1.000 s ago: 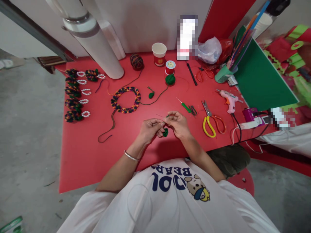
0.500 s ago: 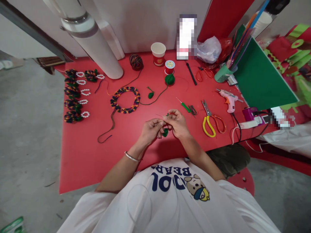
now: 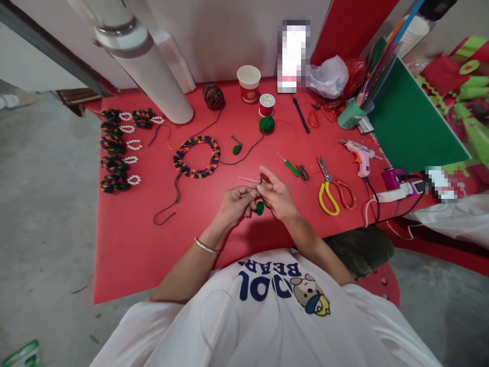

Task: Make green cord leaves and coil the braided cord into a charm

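Note:
My left hand [image 3: 236, 205], a bangle on its wrist, is closed in a pinch beside a small green yarn piece [image 3: 260, 208] that hangs just below the fingertips. Against it, my right hand [image 3: 280, 198] pinches a thin needle [image 3: 248, 179] between thumb and fingers, its index finger stretched forward. The needle points left above the left fingers. A short bit of green yarn shows at the needle near the right fingertips. The fingers hide most of where needle and yarn meet.
On the red table [image 3: 133, 244] lie a multicoloured crocheted ring [image 3: 179, 160], green-handled hook [image 3: 292, 168], scissors [image 3: 326, 186], pink glue gun [image 3: 359, 157], green yarn ball [image 3: 266, 124], thread spool [image 3: 267, 103] and paper cup [image 3: 249, 84]. Several beaded scrunchies [image 3: 113, 163] line the left edge.
The needle has shifted left and shows more of its length. My right index finger has straightened forward; my left hand stays nearly in place.

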{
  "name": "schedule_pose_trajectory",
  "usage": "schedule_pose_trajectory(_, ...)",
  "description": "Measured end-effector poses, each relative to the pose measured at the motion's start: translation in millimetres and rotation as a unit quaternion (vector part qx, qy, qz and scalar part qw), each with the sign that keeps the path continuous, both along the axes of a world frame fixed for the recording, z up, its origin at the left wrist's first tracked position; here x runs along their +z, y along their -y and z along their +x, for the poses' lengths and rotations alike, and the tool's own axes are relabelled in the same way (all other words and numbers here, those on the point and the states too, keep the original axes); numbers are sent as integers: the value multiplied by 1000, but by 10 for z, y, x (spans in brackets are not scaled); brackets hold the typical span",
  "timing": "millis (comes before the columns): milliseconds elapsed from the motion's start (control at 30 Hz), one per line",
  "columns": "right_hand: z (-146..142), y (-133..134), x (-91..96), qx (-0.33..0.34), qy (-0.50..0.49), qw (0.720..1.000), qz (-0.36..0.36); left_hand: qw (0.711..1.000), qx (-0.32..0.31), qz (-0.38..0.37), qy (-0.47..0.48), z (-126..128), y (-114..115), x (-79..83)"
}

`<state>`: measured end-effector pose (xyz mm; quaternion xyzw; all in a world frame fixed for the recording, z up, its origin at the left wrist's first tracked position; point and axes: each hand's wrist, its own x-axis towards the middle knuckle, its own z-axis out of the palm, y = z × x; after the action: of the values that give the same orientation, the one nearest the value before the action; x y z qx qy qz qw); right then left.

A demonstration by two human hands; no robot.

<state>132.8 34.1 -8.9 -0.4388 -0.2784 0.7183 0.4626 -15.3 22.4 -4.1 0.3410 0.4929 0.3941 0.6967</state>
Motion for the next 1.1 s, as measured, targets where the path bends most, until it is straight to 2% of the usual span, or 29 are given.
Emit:
schedule_pose_trajectory(367, -100, -56, -18, -107, 15, 994, -28, 1000, 19, -20, 9, -8, -5, -10)
schedule_pose_trajectory(700, -91, -82, -62, -100, 8, 994, -30, 999, 40, -18, 8, 45, 45, -23)
schedule_pose_trajectory(1100, -115, -87, 1, -104, 20, 994, -24, 999, 38, -12, -9, 38, 51, 30)
